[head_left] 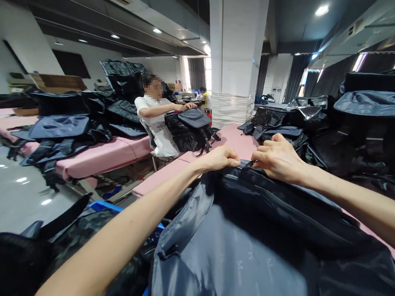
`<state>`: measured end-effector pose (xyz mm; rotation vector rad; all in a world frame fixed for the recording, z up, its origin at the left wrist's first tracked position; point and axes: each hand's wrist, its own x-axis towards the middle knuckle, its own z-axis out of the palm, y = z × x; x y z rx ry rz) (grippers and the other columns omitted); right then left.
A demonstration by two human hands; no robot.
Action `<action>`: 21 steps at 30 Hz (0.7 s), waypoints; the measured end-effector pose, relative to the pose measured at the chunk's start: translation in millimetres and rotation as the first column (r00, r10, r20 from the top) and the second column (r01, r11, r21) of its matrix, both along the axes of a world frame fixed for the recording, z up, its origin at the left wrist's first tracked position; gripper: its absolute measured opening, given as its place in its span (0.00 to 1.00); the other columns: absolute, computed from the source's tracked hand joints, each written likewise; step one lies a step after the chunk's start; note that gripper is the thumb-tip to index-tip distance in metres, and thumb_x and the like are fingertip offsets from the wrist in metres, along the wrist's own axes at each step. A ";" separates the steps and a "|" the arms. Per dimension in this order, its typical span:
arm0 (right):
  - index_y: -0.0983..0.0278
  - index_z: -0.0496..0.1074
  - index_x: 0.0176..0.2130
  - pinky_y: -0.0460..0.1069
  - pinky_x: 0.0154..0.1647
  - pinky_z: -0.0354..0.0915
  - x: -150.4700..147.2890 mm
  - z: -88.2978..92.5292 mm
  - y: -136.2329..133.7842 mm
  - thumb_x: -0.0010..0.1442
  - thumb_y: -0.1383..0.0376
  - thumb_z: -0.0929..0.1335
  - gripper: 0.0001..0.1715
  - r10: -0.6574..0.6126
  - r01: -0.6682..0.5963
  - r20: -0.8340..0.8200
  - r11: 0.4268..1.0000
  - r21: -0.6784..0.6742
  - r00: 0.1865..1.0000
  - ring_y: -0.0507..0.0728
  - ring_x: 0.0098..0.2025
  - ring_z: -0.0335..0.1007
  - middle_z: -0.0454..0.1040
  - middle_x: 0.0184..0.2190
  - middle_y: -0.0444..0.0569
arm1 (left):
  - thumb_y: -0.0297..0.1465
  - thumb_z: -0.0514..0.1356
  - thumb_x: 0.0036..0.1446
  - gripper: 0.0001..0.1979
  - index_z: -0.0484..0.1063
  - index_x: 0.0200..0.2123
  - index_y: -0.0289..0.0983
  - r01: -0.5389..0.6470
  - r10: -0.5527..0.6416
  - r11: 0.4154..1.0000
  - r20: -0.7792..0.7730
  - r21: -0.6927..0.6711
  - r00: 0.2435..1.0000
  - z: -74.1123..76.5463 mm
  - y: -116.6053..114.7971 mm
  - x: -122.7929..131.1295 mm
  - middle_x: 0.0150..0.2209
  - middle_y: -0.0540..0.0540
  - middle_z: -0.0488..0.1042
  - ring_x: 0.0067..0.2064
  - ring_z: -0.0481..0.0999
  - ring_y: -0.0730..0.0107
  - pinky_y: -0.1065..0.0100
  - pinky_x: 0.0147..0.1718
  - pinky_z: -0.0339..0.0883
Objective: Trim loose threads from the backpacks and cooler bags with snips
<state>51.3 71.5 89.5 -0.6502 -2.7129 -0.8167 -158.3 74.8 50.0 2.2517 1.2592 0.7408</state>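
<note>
A large black backpack (243,255) lies opened wide in front of me, its grey lining with faint printed letters facing up. At its far edge my left hand (221,158) pinches the rim, fingers pressed together. Just to the right, my right hand (277,159) is closed on the same edge, near a small dark piece that may be a zipper end. The two hands are a short way apart. What lies inside the fingertips is hidden.
A pink-covered table (236,139) runs ahead, with dark bags (279,121) piled to the right. Across from me a co-worker (156,117) handles another backpack (190,127). Camouflage bags (77,238) sit at lower left by a blue edge. A white pillar (233,47) stands behind.
</note>
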 end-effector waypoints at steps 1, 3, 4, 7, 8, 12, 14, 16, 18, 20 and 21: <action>0.64 0.71 0.29 0.52 0.37 0.47 2.0 0.2 -0.2 0.58 0.62 0.64 0.10 -0.005 0.004 -0.031 1.000 -0.030 1.000 0.55 0.31 0.65 0.74 0.26 0.47 | 0.31 0.56 0.48 0.07 0.71 0.24 0.33 -0.027 0.027 0.997 -0.002 0.066 1.000 -1.2 -5.2 0.4 0.21 0.52 0.67 0.26 0.65 0.74 0.73 0.27 0.57; 0.63 0.73 0.31 0.51 0.36 0.50 9.6 -1.2 0.6 0.57 0.62 0.64 0.09 -0.027 0.007 -0.141 0.989 -0.145 0.990 0.55 0.32 0.67 0.75 0.27 0.47 | 0.29 0.55 0.52 0.07 0.73 0.28 0.34 -0.063 0.074 0.956 -0.028 0.287 0.997 -5.3 -18.6 0.4 0.27 0.49 0.72 0.31 0.69 0.72 0.72 0.32 0.60; 0.62 0.73 0.33 0.50 0.35 0.52 14.9 -3.1 1.5 0.57 0.62 0.65 0.09 -0.048 0.000 -0.207 0.974 -0.225 0.977 0.54 0.32 0.68 0.75 0.29 0.46 | 0.29 0.54 0.54 0.08 0.73 0.30 0.35 -0.054 0.089 0.904 -0.064 0.424 0.994 -8.2 -25.9 0.1 0.29 0.47 0.74 0.33 0.70 0.71 0.70 0.35 0.61; 0.61 0.74 0.36 0.47 0.32 0.56 30.4 -12.9 4.9 0.56 0.59 0.65 0.10 -0.117 -0.050 -0.344 0.897 -0.439 0.932 0.54 0.32 0.69 0.76 0.32 0.46 | 0.28 0.48 0.61 0.14 0.73 0.31 0.37 0.119 0.117 0.684 -0.269 0.720 0.956 -18.9 -43.8 -2.4 0.33 0.45 0.76 0.37 0.71 0.71 0.66 0.41 0.61; 0.61 0.74 0.36 0.47 0.32 0.57 33.7 -16.6 5.7 0.55 0.59 0.66 0.11 -0.128 -0.065 -0.358 0.875 -0.481 0.925 0.54 0.32 0.70 0.76 0.32 0.46 | 0.28 0.47 0.62 0.15 0.72 0.32 0.38 0.184 0.130 0.619 -0.331 0.763 0.935 -22.7 -47.1 -3.4 0.33 0.45 0.76 0.38 0.71 0.71 0.65 0.41 0.61; 0.62 0.74 0.36 0.47 0.35 0.58 30.8 -24.6 5.0 0.55 0.60 0.66 0.10 -0.086 -0.098 -0.347 0.871 -0.481 0.934 0.54 0.34 0.69 0.76 0.33 0.47 | 0.27 0.47 0.63 0.14 0.71 0.33 0.37 0.270 0.225 0.461 -0.406 0.845 0.886 -36.0 -48.5 -6.6 0.33 0.46 0.76 0.36 0.72 0.73 0.70 0.35 0.63; 0.62 0.74 0.36 0.48 0.37 0.56 21.8 -23.2 3.0 0.56 0.61 0.67 0.09 -0.047 -0.091 -0.304 0.901 -0.423 0.952 0.54 0.35 0.69 0.76 0.34 0.46 | 0.26 0.48 0.62 0.12 0.71 0.34 0.37 0.254 0.246 0.415 -0.377 0.874 0.893 -40.1 -47.0 -7.1 0.33 0.47 0.76 0.35 0.73 0.74 0.72 0.33 0.64; 0.62 0.73 0.36 0.49 0.38 0.54 11.5 -20.1 1.0 0.56 0.62 0.67 0.08 -0.024 -0.069 -0.245 0.929 -0.362 0.969 0.54 0.36 0.69 0.75 0.34 0.46 | 0.25 0.49 0.61 0.11 0.71 0.34 0.36 0.240 0.237 0.382 -0.345 0.893 0.908 -41.7 -46.7 -7.2 0.32 0.47 0.76 0.34 0.73 0.74 0.73 0.32 0.64; 0.62 0.73 0.36 0.49 0.38 0.52 2.6 -17.1 -0.6 0.55 0.62 0.68 0.08 -0.023 -0.040 -0.198 0.950 -0.310 0.980 0.55 0.36 0.69 0.75 0.33 0.46 | 0.24 0.49 0.61 0.11 0.71 0.33 0.36 0.236 0.220 0.365 -0.329 0.901 0.918 -41.4 -47.7 -7.0 0.32 0.47 0.76 0.33 0.73 0.74 0.73 0.33 0.65; 0.62 0.74 0.35 0.49 0.36 0.51 -3.1 -15.0 -1.8 0.55 0.63 0.68 0.07 -0.027 -0.021 -0.167 0.960 -0.278 0.986 0.55 0.36 0.68 0.75 0.32 0.46 | 0.23 0.49 0.60 0.11 0.70 0.33 0.35 0.241 0.212 0.356 -0.330 0.903 0.920 -40.4 -49.1 -6.7 0.31 0.46 0.76 0.34 0.73 0.74 0.73 0.33 0.65; 0.62 0.74 0.35 0.49 0.36 0.51 -4.4 -14.2 -2.4 0.55 0.63 0.68 0.06 -0.029 -0.016 -0.159 0.962 -0.274 0.987 0.55 0.35 0.68 0.75 0.31 0.46 | 0.23 0.49 0.60 0.11 0.70 0.33 0.35 0.247 0.211 0.350 -0.333 0.904 0.919 -39.9 -49.6 -6.5 0.31 0.46 0.76 0.34 0.73 0.73 0.73 0.33 0.66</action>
